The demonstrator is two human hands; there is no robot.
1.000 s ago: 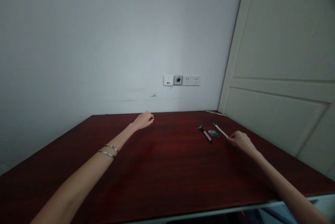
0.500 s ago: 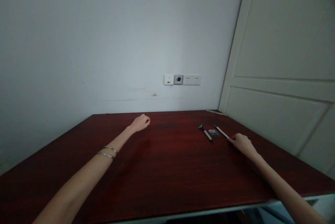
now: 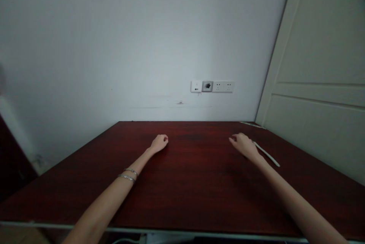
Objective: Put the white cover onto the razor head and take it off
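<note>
My left hand [image 3: 159,143] rests on the dark red tabletop [image 3: 194,183], left of the middle. Its fingers are curled closed, with nothing visible in them. On the right, my right hand [image 3: 243,146] is low over the table, palm down, fingers bent and closing together. Whatever they grip is hidden beneath the hand. A slim white stick [image 3: 267,154], shaped like a long handle, lies just right of that hand, its far end close to the knuckles. The razor and small clear packet from the earlier frame do not show now.
A pale wall [image 3: 142,46] with a row of sockets [image 3: 222,86] stands behind the table. To the right is a cream panelled door [image 3: 322,54]. A thin pale strip [image 3: 252,125] lies at the table's far right corner.
My right hand has let go of the white stick and moved left, over where the razor and packet lay. My left hand stays curled on the table. The view has turned slightly left.
</note>
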